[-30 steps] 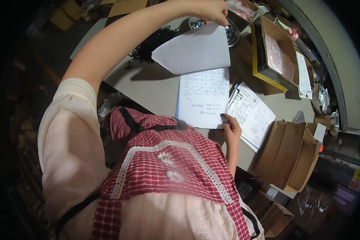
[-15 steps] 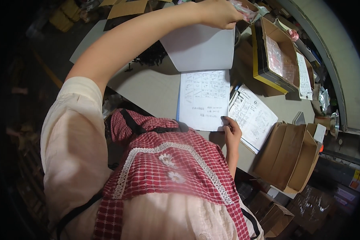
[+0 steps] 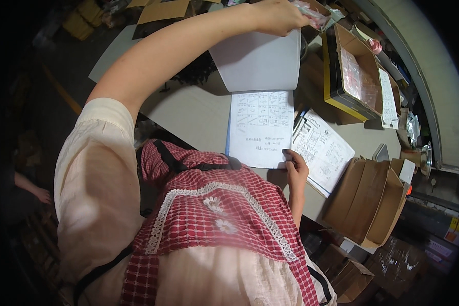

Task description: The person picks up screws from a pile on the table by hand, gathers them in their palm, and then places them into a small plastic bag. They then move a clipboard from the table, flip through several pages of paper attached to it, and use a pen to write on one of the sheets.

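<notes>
My left arm reaches across to the far side of the table. There my left hand (image 3: 281,18) is closed on the far edge of a lifted white sheet (image 3: 260,64), whose blank side faces me. Under it lies a page (image 3: 260,125) with a grid of small line drawings and a few lines of writing below; a blue edge shows along its left. My right hand (image 3: 297,168) grips the near right corner of this page, thumb on top, other fingers mostly hidden. Just right of it rests a stack of printed sheets (image 3: 324,148) with diagrams, slightly turned.
An open black-and-yellow box (image 3: 336,94) holding clear plastic packs stands at the far right. Nearer, an open brown carton (image 3: 354,201) sits at the table's edge. Black stringy material (image 3: 196,71) lies left of the sheet. Another person's hand (image 3: 43,195) shows at the far left.
The other person's arm and hand have come into view at the left. My hands keep their hold; the lifted sheet and pages have shifted only very slightly in the picture.
</notes>
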### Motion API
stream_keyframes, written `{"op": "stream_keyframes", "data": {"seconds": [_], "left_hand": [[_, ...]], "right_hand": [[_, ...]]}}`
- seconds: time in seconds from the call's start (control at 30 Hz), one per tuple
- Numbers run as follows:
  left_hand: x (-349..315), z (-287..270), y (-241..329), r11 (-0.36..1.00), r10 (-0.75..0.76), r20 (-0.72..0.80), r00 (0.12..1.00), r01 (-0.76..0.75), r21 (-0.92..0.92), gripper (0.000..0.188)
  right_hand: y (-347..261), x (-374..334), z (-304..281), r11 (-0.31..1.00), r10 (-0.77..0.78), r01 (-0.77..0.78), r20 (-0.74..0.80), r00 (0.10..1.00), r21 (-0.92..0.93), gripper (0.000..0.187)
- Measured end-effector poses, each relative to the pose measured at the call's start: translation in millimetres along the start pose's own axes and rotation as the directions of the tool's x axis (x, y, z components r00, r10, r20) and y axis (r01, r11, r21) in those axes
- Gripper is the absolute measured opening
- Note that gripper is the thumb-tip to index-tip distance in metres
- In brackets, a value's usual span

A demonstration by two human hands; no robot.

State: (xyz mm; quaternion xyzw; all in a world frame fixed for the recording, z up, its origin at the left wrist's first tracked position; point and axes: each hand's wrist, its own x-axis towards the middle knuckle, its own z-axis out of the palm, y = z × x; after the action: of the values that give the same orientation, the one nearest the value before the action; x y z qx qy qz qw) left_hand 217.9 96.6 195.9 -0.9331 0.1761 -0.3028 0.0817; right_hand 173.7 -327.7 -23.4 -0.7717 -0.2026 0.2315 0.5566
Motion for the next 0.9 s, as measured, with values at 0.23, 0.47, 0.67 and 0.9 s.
{"op": "stream_keyframes", "data": {"seconds": [0.23,0.47,0.67,0.9], "left_hand": [[-6.3,-1.9,4.8,0.994,-0.101,0.055,0.993,0.103,-0.034,0.009],[-16.2,6.3,8.1,0.888,-0.378,0.328,0.866,0.439,-0.135,0.017],[-43.5,4.7,17.6,0.594,-0.442,0.58,0.685,0.707,-0.383,0.025],[-88.3,-15.6,50.6,-0.034,-0.327,0.861,0.39,0.905,-0.423,0.021]], "right_hand": [[5.9,1.1,-2.0,1.0,0.003,-0.003,0.015,1.0,0.021,0.038],[3.3,1.9,-4.6,0.998,0.024,-0.022,0.026,0.999,-0.058,0.038],[-9.4,1.1,-10.3,0.99,0.074,-0.067,0.056,0.996,-0.126,0.037],[-13.5,0.8,-11.6,0.984,0.168,-0.163,0.089,0.982,-0.068,0.037]]}}
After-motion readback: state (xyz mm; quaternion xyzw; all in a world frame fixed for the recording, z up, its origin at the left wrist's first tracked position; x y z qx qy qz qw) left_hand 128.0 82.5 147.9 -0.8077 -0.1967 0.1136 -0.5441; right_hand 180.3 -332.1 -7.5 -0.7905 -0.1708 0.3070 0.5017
